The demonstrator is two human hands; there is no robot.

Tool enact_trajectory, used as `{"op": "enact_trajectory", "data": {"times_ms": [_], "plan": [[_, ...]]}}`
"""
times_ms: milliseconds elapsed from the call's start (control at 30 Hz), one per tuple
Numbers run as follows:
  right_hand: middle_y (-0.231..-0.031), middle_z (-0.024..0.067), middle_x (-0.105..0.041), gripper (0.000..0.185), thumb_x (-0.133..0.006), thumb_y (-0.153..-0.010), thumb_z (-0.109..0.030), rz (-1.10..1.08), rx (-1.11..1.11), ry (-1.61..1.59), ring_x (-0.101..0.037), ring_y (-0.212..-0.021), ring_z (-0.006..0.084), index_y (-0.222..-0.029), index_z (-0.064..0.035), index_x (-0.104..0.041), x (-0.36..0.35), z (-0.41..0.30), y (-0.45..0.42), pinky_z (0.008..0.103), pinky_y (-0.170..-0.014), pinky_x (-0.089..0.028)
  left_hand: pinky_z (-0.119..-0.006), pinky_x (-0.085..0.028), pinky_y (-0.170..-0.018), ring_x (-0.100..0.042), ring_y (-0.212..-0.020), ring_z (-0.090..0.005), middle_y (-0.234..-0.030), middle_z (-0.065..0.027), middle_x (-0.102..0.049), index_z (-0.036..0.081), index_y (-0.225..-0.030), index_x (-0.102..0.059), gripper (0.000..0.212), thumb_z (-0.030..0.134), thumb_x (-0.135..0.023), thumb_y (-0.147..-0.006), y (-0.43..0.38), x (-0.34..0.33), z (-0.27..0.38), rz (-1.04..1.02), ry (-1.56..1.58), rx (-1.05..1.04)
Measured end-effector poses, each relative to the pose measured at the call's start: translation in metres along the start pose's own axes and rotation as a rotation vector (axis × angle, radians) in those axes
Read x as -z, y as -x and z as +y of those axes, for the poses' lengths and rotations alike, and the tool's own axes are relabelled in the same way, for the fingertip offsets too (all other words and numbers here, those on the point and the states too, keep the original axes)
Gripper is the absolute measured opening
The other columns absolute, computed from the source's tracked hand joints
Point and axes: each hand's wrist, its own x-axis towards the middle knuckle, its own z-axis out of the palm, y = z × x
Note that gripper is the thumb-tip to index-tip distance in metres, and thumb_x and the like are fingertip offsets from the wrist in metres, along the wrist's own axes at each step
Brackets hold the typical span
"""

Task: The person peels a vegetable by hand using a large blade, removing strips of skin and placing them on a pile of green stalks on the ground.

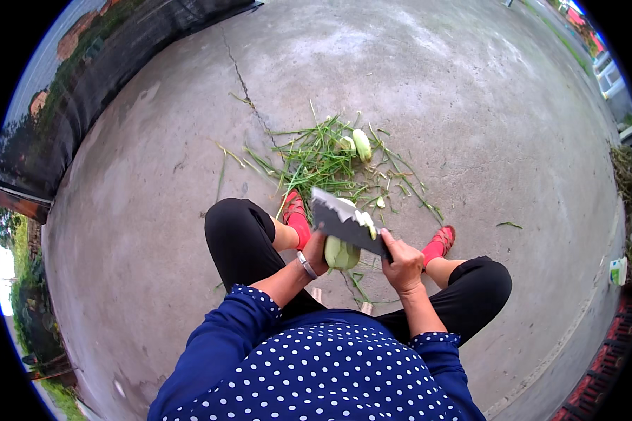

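My left hand grips a pale green gourd between my knees, its fingers partly hidden behind it. In my right hand is the handle of a broad cleaver. The dark blade lies across the top of the gourd and hides part of it. Pale slices show at the blade's face. On the ground beyond lies a heap of green stalks. Beside it rests a cut piece of gourd, with a smaller pale piece at its left.
Cracked concrete spreads around me. My feet in red sandals flank the heap, with loose trimmings scattered between them. A black sheet barrier runs along the upper left. A white-and-green container stands at the right edge.
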Motion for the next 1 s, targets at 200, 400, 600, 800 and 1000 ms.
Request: {"op": "enact_trajectory", "data": {"times_ms": [200,400,600,800,1000], "plan": [[-0.059,0.0041,-0.050,0.061,-0.064,-0.054,-0.006,-0.102,0.202,-0.037,-0.054,-0.051,0.0221,-0.115,-0.0129,-0.063,0.017,-0.034,-0.006,0.0356,-0.049,-0.044,-0.038,-0.046,-0.094,-0.058,-0.106,-0.0219,-0.117,-0.0067,-0.058,0.008,-0.128,-0.044,0.056,0.044,-0.056,-0.087,-0.018,0.023,-0.002,-0.198,0.184,0.048],[-0.057,0.0035,-0.046,0.062,-0.064,-0.052,-0.006,-0.095,0.239,-0.122,-0.052,-0.050,0.0216,-0.114,-0.0120,-0.064,0.017,-0.045,-0.003,0.0351,-0.047,-0.042,-0.037,-0.047,-0.093,-0.059,-0.105,-0.0217,-0.116,-0.0071,-0.058,0.008,-0.128,-0.044,0.055,0.044,-0.056,-0.088,-0.015,0.007,0.009,-0.157,0.183,0.162],[-0.055,0.0016,-0.045,0.056,-0.063,-0.058,-0.006,-0.055,0.231,-0.066,-0.051,-0.048,0.0190,-0.113,-0.0109,-0.064,0.011,-0.044,-0.005,0.0335,-0.047,-0.041,-0.037,-0.048,-0.091,-0.059,-0.104,-0.0216,-0.116,-0.0076,-0.058,0.007,-0.128,-0.044,0.055,0.043,-0.055,-0.088,-0.017,0.006,0.009,-0.152,0.189,0.187],[-0.056,0.0019,-0.046,0.057,-0.063,-0.056,-0.007,-0.028,0.205,-0.036,-0.051,-0.049,0.0194,-0.114,-0.0110,-0.064,0.006,-0.040,-0.005,0.0337,-0.047,-0.041,-0.037,-0.048,-0.090,-0.059,-0.103,-0.0215,-0.116,-0.0080,-0.058,0.007,-0.128,-0.044,0.054,0.043,-0.054,-0.089,-0.018,0.007,0.005,-0.149,0.191,0.169],[-0.059,0.0029,-0.048,0.063,-0.063,-0.052,-0.006,-0.033,0.134,-0.005,-0.052,-0.051,0.0211,-0.115,-0.0125,-0.063,0.003,-0.033,-0.003,0.0344,-0.049,-0.043,-0.036,-0.049,-0.089,-0.059,-0.103,-0.0214,-0.115,-0.0084,-0.058,0.006,-0.128,-0.044,0.054,0.042,-0.054,-0.089,-0.024,0.039,-0.014,-0.092,0.075,-0.027]]}}
